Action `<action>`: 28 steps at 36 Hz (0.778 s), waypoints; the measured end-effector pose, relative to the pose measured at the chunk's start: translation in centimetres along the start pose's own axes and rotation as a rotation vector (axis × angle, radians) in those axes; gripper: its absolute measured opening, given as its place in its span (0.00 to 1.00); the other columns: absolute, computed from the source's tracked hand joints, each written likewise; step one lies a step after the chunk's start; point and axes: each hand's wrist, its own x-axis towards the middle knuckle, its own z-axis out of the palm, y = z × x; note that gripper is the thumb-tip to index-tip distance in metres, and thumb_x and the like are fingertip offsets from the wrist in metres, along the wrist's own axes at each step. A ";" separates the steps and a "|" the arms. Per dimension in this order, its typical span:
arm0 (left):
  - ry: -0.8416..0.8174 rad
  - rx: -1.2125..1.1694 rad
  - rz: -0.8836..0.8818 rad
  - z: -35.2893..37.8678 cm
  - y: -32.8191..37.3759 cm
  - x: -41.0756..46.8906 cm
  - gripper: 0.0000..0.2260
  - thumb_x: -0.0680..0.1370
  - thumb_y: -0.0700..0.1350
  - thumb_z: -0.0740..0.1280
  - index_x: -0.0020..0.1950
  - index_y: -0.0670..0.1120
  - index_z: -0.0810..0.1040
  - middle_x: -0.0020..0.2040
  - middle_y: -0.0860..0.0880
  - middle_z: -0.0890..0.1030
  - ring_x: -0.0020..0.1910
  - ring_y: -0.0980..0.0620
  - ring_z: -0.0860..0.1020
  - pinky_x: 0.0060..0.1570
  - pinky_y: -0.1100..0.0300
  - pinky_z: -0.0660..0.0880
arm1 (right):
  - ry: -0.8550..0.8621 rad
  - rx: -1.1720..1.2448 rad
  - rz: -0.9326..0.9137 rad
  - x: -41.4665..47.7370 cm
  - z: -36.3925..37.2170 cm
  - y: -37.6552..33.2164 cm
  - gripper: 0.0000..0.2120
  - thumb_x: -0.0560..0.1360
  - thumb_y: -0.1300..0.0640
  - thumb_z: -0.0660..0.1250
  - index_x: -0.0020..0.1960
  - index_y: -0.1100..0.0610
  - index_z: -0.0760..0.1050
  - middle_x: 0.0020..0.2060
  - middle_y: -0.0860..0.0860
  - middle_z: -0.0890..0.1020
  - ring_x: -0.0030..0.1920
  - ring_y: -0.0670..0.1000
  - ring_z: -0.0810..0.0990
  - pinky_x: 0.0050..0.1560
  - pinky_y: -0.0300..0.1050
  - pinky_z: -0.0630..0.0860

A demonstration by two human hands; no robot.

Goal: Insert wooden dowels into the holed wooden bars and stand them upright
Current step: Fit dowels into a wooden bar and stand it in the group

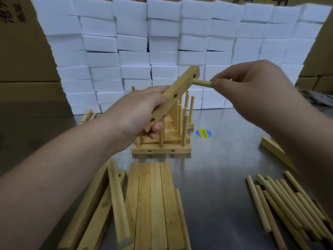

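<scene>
Our left hand (pixel 142 114) grips the lower end of a holed bar (pixel 175 95), held in the air with its long axis running from 7 to 1 o'clock. Our right hand (pixel 252 87), at 3 o'clock from the bar's top, pinches a dowel (pixel 201 82) lying along 9 to 3, its tip touching the bar just under the top hole, so we judge the push goes toward 9. Finished racks (pixel 162 141) stand beneath, and loose bars (pixel 151 204) at 6 and spare dowels (pixel 288 204) at 4 lie clear of that path

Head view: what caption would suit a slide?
Left hand grips a holed bar; right hand pinches a dowel, its end meeting the bar.
</scene>
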 end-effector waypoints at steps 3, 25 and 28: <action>-0.019 0.000 0.016 -0.2 -0.3 0.0 0.14 0.81 0.47 0.55 0.60 0.58 0.76 0.36 0.49 0.71 0.24 0.55 0.69 0.24 0.64 0.68 | 0.001 -0.063 0.018 0.1 0.1 0.2 0.09 0.74 0.53 0.61 0.37 0.46 0.77 0.17 0.43 0.71 0.17 0.43 0.67 0.17 0.34 0.61; -0.130 -0.027 0.057 -0.3 -0.7 0.3 0.16 0.76 0.41 0.58 0.55 0.61 0.72 0.30 0.49 0.76 0.28 0.52 0.73 0.28 0.59 0.74 | -0.025 -0.161 -0.065 -0.5 1.7 0.1 0.11 0.75 0.51 0.59 0.35 0.42 0.72 0.24 0.34 0.74 0.24 0.38 0.71 0.27 0.40 0.60; -0.072 0.027 0.088 -0.1 -0.8 0.4 0.12 0.80 0.46 0.58 0.57 0.62 0.72 0.30 0.50 0.76 0.28 0.51 0.72 0.28 0.60 0.73 | -0.025 -0.198 -0.061 -0.5 1.9 0.3 0.11 0.75 0.50 0.59 0.35 0.43 0.72 0.25 0.38 0.74 0.25 0.40 0.71 0.27 0.40 0.59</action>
